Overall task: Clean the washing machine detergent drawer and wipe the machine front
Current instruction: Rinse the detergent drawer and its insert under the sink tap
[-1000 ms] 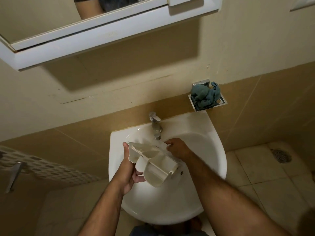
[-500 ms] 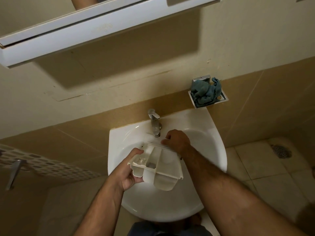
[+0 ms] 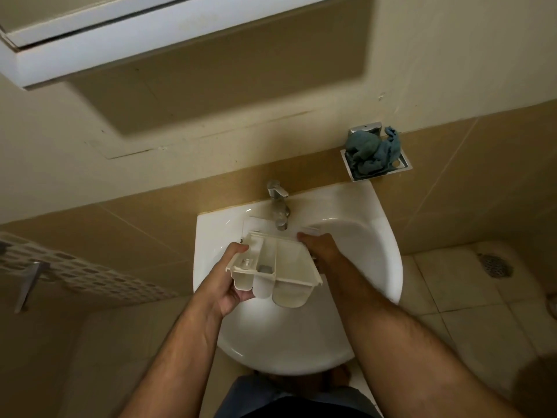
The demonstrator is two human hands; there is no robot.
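Two hands on one drawer: the left hand (image 3: 224,285) curls round the near left corner of the detergent drawer (image 3: 275,268), fingers underneath and thumb along the rim, while the right hand (image 3: 321,250) grips its far right edge. The white drawer — three compartments showing — is held over the sink (image 3: 382,267), just below the single tap (image 3: 278,206). A second ago it was tipped on its side; now it sits open-side up and closer to the tap. One blue cloth (image 3: 372,153) lies bunched in the metal wall dish (image 3: 404,165); beige tiles all round, one floor drain (image 3: 494,264) at right.
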